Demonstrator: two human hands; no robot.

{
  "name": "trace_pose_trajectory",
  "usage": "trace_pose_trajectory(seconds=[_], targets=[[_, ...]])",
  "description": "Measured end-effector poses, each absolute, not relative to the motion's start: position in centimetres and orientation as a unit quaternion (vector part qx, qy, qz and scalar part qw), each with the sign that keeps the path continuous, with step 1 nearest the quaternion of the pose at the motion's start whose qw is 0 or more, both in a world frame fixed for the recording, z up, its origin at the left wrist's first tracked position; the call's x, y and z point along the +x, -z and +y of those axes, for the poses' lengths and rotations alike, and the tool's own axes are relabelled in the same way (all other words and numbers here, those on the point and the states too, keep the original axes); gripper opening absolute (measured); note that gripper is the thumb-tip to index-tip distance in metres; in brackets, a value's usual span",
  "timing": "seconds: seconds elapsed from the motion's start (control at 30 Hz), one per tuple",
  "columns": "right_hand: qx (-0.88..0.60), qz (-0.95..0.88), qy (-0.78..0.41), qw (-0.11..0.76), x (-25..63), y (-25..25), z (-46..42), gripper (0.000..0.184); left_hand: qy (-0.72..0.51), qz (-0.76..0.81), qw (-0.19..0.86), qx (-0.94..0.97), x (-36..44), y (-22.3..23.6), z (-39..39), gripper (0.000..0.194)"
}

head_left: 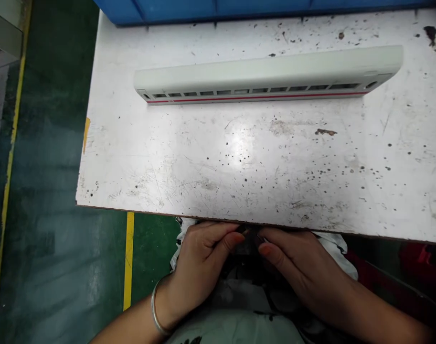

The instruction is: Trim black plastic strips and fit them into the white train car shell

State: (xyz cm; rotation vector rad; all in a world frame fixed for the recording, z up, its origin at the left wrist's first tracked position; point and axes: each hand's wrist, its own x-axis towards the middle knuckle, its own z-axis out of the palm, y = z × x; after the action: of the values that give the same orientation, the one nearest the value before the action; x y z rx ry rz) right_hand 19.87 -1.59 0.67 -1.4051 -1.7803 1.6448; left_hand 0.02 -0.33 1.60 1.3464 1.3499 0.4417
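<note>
My left hand [199, 260], with a silver bangle at the wrist, is just below the table's front edge, its thumb and forefinger pinched together. Facing it, my right hand [302, 260] is pinched in the same way. Between the fingertips of both hands is something small and dark [251, 239], too shadowed to name. On the white table beyond lies a model train carriage shell [260, 69], pale grey-green with a row of windows and a red stripe. Neither hand touches it.
The scratched white table [189, 157] ends just above my hands. A blue plastic bin [257, 9] stands along its back. Green floor with a yellow line [129, 263] shows at the left. Something red [421, 260] is under the table at the right.
</note>
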Motion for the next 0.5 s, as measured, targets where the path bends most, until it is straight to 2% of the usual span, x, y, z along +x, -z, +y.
trace_pose_trajectory(seconds=[0.23, 0.5], targets=[[-0.492, -0.616, -0.589, 0.176, 19.5, -1.0, -1.2, 0.039, -0.219, 0.534, 0.558, 0.596, -0.2, -1.1, -0.2, 0.022], [-0.522, -0.615, -0.579, 0.120, 19.3, -1.7, -1.2, 0.038, -0.225, 0.511, 0.570, 0.603, -0.6, -0.7, -0.3, 0.027]])
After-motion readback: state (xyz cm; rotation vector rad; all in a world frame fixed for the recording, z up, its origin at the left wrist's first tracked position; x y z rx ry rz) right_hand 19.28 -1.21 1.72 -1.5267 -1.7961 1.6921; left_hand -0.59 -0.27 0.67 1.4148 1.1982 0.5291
